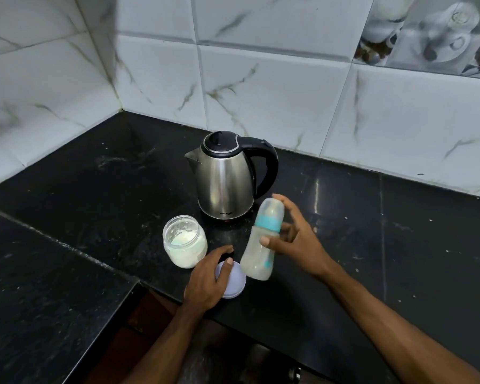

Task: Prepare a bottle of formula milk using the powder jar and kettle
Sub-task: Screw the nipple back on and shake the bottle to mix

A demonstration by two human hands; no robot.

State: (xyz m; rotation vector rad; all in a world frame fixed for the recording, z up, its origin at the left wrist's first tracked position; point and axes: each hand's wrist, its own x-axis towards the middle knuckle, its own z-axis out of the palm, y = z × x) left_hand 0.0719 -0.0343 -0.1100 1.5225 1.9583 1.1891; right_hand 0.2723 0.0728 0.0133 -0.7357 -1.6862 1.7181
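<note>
Right hand (294, 242) clamped on bottle (261, 245), held tilted at frame ctr, prob. for shaking. Left hand (208, 278) curled over lid (233, 281), kept off open powder jar (185, 241). Kettle (225, 176) left behind, upper ctr.

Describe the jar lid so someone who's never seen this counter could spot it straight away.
Start at the steel kettle on the black counter and come toward the front edge, past the open powder jar. The lid lies flat there, under the left hand, just left of the baby bottle the right hand holds. It is the only flat, pale lilac disc.
</note>
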